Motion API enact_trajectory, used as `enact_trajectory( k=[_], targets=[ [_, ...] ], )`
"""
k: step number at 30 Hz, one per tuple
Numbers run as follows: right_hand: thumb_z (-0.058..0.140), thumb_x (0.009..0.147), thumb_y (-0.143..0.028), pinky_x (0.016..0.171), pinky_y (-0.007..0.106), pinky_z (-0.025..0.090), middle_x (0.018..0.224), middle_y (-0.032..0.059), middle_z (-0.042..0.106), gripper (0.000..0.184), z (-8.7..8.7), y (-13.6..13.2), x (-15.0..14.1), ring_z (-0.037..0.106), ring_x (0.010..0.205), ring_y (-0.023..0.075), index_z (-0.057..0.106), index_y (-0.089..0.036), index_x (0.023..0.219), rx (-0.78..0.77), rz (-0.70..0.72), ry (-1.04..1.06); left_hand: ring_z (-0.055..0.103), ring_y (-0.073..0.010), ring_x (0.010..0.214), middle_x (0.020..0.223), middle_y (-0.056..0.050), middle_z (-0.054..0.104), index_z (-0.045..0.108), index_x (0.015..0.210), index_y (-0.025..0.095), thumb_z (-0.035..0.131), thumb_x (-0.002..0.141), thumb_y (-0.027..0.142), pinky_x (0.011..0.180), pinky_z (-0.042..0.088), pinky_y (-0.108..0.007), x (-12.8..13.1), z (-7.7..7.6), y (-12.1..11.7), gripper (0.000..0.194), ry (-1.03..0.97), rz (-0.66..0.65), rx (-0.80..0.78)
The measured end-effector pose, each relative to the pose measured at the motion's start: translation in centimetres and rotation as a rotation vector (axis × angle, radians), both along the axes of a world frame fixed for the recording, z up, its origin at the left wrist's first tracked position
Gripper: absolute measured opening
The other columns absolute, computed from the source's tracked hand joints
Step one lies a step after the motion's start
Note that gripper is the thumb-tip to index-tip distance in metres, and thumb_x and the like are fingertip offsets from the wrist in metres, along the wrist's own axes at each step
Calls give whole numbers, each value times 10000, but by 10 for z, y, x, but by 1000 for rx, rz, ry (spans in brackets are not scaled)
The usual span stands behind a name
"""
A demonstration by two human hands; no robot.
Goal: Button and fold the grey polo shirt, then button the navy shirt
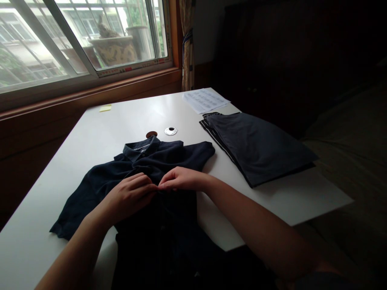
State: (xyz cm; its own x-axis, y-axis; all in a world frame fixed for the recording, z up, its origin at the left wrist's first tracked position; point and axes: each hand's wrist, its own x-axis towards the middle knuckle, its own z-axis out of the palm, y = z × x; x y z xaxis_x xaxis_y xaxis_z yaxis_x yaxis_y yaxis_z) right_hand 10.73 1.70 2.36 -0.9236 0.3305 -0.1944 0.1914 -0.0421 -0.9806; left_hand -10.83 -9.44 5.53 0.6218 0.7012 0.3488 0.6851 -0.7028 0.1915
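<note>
A dark navy collared shirt lies spread on the white table, its collar toward the window and its lower part hanging over the near edge. At the middle of the shirt's front, my left hand and my right hand meet, fingertips almost touching. Both are closed in a pinch on the shirt's front. Any button between the fingertips is hidden. The sleeves lie out to either side.
Folded dark shorts with a striped edge lie at the right. Printed papers rest at the far corner and a yellow sticky note at the far left. Near the collar are a round hole and a silver disc. A window stands behind.
</note>
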Motion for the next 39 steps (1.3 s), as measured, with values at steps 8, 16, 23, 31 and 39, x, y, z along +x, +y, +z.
enact_trajectory(
  k=[8,16,23,31,39],
  targets=[
    [715,858,-338,679,208,480,1004,36,677,280,0,-1,0,598,849,123,705,-173,1083,9,9,54,592,-167,833,953,-50,634,636,1126,203,574,950,156,754,520,-307,-6,-1,2,193,23,27,28],
    [814,766,-409,819,251,460,1071,27,670,451,3,-3,5,611,934,147,656,-205,1136,86,33,29,606,-150,818,953,-42,627,655,1089,208,565,961,175,748,519,-283,-20,-4,8,160,-14,118,47],
    [839,730,-341,745,241,444,935,-17,614,563,3,-1,3,576,840,129,609,-221,1229,104,-14,67,625,-154,835,947,-42,629,666,1053,208,549,978,227,748,525,-272,-34,-9,15,141,-57,255,88],
    [803,731,-270,685,228,431,876,-37,588,644,6,-2,6,544,767,116,514,-198,1302,137,65,22,641,-158,777,939,-46,638,684,999,192,540,967,300,656,517,-256,-40,-3,17,183,-196,507,103],
    [694,812,-313,609,222,359,763,-41,541,177,9,-3,6,480,693,106,601,-165,837,261,69,-27,624,-149,772,915,-33,618,680,965,201,521,970,294,656,487,-247,-41,-10,20,184,-263,580,67]
  ],
)
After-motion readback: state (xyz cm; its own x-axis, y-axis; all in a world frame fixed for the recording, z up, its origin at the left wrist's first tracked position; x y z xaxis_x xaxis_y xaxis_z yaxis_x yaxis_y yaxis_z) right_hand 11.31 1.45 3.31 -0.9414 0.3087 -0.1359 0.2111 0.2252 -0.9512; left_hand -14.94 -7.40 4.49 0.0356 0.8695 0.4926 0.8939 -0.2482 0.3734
